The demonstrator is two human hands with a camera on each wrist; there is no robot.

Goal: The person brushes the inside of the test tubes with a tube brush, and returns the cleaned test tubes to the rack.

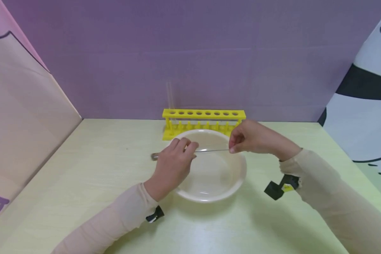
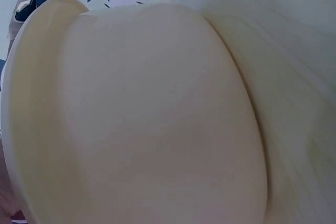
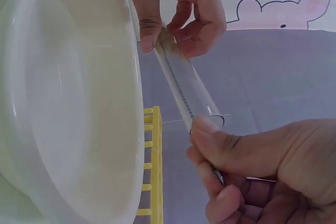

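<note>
Test tube (image 3: 198, 87) held above the pale bowl (image 1: 205, 201), around the middle of the head view, and slanting between both hands at the upper centre of the right wrist view. Left hand (image 1: 176, 160) clamped on the tube with bent fingers, beside a brownish patch (image 3: 170, 40), perhaps bristles. Right hand (image 1: 252, 139) pinching a thin wire (image 1: 211, 151) with thumb and fingers, close by the tube's rim; cannot tell whether touching it. Behind the bowl, at the upper centre of the head view, a yellow rack (image 1: 206, 113) with a second tube (image 1: 169, 94) upright at its left end.

Likeliest trouble, at a guess: too hard a push along the wire, enough to crack the far end. Could also slip from the left hand into the bowl if gripped loosely or wet; cannot tell whether wet. Might bend the wire, or chip the rim, if worked at an angle to the tube. Best kept in line, with a light, even push.
</note>
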